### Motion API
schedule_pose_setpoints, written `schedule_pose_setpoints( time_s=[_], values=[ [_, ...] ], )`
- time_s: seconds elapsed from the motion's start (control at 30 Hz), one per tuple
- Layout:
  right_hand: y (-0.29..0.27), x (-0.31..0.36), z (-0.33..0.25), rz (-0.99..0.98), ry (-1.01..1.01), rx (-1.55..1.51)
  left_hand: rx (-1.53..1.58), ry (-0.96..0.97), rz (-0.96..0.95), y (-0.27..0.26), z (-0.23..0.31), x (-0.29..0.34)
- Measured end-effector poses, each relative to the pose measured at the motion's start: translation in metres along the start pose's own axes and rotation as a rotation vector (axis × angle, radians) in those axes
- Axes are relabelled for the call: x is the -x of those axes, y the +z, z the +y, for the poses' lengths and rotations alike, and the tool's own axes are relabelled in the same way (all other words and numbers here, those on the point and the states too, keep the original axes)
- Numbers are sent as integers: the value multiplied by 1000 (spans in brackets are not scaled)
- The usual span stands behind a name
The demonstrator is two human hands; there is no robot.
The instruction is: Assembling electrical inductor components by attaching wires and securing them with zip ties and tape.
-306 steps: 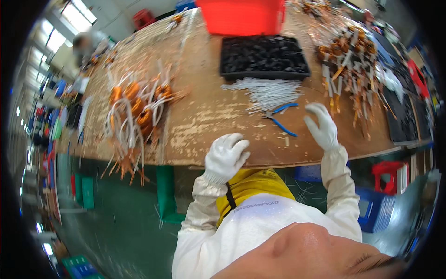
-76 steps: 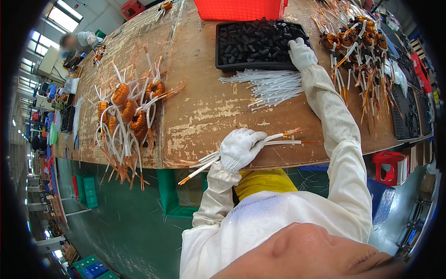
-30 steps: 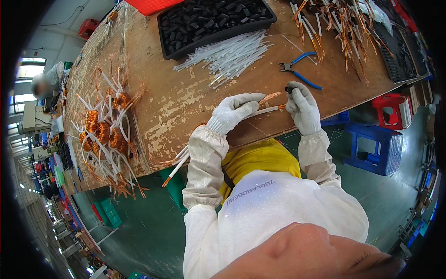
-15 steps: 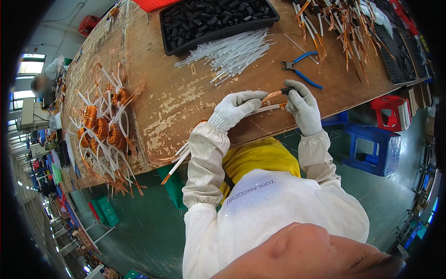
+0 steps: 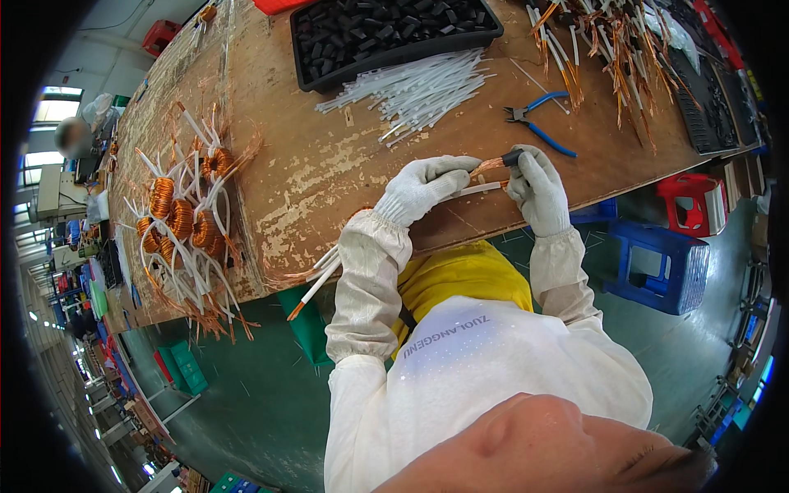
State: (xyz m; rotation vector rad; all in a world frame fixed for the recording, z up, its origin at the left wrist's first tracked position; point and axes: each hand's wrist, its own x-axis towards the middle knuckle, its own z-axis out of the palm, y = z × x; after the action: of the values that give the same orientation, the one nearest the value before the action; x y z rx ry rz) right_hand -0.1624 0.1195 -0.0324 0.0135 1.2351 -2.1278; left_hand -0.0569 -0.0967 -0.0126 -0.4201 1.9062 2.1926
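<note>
Cap (image 5: 512, 157) pinched in the right hand (image 5: 537, 191), at the end of the copper (image 5: 491, 165), and the left hand (image 5: 421, 191), curled, grips the wires (image 5: 481, 190)!

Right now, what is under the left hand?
From under the left hand, copper strands and a white wire stick out toward the right hand. The hand covers the rest, so what they join cannot be seen.

Right of the frame, a blue stool (image 5: 689, 271) stands on the green floor (image 5: 246, 419) — a red stool (image 5: 699, 201) above it. A green crate (image 5: 191, 369) sits lower left, a bright window (image 5: 51, 112) upper left.
</note>
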Motion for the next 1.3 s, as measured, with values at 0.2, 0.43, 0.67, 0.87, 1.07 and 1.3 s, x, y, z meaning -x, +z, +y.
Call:
schedule_pose_setpoints(
  time_s=[0.2, 0.43, 0.67, 0.87, 1.07, 1.3],
  values=[
    [-2, -1, 1, -19, 1, -18, 21, -5, -1, 0, 2, 1],
    [-1, -1, 2, -11, 6, -49, 24, 13, -16, 0, 3, 1],
    [3, 0, -1, 7, 10, -40, 17, 9, -10, 1, 5, 1],
    [-3, 0, -3, -8, -3, -4, 36, -2, -21, 0, 3, 0],
    [-2, 1, -2, -23, 14, -27, 29, 10, -13, 0, 1, 0],
    [-3, 0, 0, -31, 13, -36, 31, 1, -10, -1, 0, 0]
  ],
)
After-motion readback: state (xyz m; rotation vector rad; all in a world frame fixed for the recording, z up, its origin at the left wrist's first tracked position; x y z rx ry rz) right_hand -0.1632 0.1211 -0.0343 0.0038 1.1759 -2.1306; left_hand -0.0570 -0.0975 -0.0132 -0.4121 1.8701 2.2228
